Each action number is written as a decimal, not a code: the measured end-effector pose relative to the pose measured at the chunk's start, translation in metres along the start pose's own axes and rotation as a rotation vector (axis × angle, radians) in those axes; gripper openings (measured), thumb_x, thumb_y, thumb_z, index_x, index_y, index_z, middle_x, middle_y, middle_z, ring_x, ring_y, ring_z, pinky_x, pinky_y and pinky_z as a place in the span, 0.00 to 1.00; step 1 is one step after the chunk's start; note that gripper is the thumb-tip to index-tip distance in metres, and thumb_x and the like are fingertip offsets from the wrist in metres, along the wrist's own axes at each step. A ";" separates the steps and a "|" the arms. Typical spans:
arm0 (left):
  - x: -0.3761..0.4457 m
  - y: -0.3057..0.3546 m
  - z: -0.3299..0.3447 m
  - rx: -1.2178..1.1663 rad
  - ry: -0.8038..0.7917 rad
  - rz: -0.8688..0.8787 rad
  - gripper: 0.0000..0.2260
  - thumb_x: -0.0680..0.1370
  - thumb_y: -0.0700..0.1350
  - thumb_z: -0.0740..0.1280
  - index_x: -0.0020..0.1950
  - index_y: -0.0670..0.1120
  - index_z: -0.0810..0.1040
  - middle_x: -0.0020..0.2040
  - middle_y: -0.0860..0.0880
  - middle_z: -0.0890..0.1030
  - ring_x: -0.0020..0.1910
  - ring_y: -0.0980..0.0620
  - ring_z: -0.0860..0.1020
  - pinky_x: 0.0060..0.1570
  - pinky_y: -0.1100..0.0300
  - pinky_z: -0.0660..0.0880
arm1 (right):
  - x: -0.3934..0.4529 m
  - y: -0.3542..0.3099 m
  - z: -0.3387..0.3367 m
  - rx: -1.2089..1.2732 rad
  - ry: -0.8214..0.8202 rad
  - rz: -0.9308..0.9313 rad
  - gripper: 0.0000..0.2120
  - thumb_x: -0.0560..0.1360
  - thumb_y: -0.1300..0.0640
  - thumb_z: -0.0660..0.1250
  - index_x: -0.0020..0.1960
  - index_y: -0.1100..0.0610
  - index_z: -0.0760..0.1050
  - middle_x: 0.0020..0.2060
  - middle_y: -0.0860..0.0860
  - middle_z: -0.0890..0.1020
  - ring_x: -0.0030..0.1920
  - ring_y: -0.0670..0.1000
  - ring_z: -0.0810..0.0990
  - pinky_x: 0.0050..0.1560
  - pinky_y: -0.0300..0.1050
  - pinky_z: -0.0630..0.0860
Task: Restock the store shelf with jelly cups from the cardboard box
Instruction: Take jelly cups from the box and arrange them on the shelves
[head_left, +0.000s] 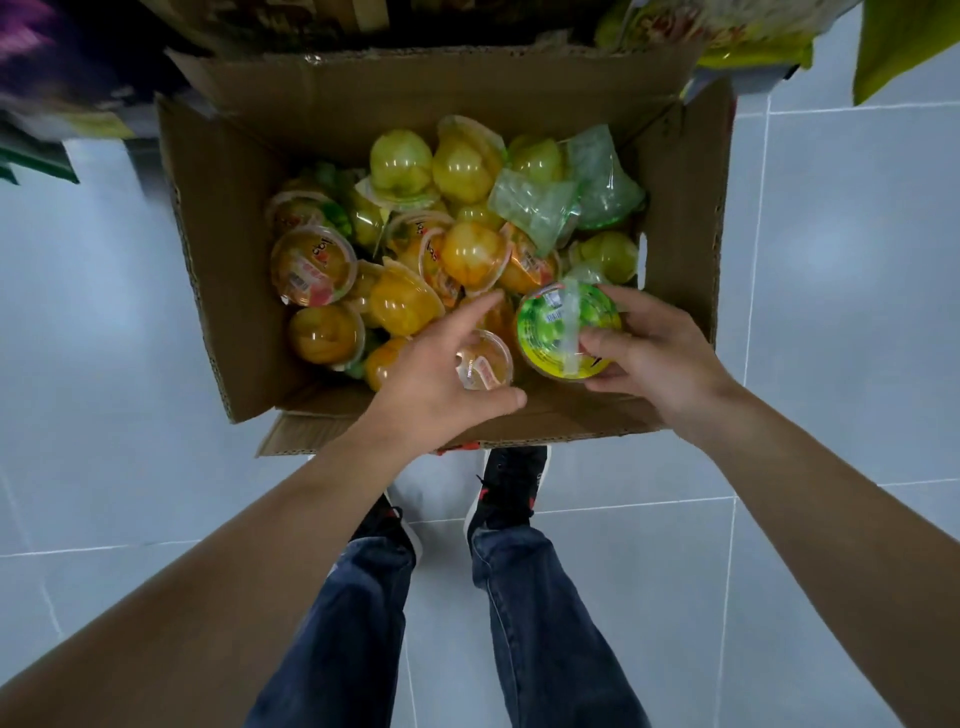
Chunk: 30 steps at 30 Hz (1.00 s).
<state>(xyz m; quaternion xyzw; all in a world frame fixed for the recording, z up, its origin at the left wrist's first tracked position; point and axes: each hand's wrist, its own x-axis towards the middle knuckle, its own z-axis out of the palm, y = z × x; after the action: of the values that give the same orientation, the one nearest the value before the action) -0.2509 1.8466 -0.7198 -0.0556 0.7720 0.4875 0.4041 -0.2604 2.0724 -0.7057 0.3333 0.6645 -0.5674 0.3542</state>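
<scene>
We stand over the cardboard box (234, 260), which sits open on the tiled floor (93, 364) just ahead of our shoes (511, 483). Both hands are inside its near end.

Right hand (644, 353): the grip is clamped on a green-lidded jelly cup (563, 332), thumb on the lid's near side and fingers wrapped over the far rim. The cup lies tilted, its lid facing up toward us.

Left hand (441, 384): the grip is curled round a clear cup with a pale lid (483, 364), thumb under the near rim; the index finger extends forward toward the pile.

The two held cups sit just beside each other, the green one to the right. Remaining jelly cups (415, 234) lie loose and jumbled farther inside, beyond both hands, mostly orange and yellow, lids pointing every way.

The coming move turns on lifting both cups up and forward: the shelf (727, 36) lies beyond the box's far flap, at the frame's top edge.

Limits of view: the shelf is cropped and blurred, so no free slot can be identified. Lower layers of cups are hidden. Label print is unreadable.
</scene>
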 end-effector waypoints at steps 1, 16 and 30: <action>0.002 0.008 -0.001 0.004 -0.017 0.025 0.44 0.67 0.49 0.80 0.78 0.62 0.60 0.73 0.62 0.69 0.69 0.62 0.69 0.67 0.62 0.69 | -0.002 -0.008 0.001 0.049 -0.037 0.002 0.17 0.77 0.62 0.69 0.62 0.46 0.76 0.57 0.53 0.82 0.51 0.55 0.84 0.43 0.46 0.83; 0.030 0.026 -0.029 -0.070 0.141 0.113 0.50 0.61 0.59 0.79 0.79 0.55 0.60 0.68 0.59 0.74 0.66 0.62 0.73 0.66 0.54 0.74 | 0.013 -0.051 0.032 0.153 -0.237 -0.067 0.21 0.79 0.60 0.67 0.71 0.52 0.72 0.58 0.56 0.82 0.52 0.56 0.85 0.49 0.50 0.82; 0.058 -0.018 -0.057 -0.204 0.356 0.045 0.39 0.64 0.43 0.81 0.72 0.52 0.69 0.60 0.61 0.76 0.55 0.74 0.75 0.50 0.76 0.74 | 0.102 -0.022 0.011 -0.506 0.262 -0.342 0.45 0.67 0.50 0.79 0.77 0.49 0.58 0.71 0.49 0.66 0.71 0.51 0.67 0.71 0.52 0.67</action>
<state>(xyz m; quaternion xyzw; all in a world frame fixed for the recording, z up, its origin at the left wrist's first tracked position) -0.3139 1.8100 -0.7605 -0.1641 0.7789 0.5545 0.2426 -0.3315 2.0627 -0.7818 0.1883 0.8706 -0.3878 0.2371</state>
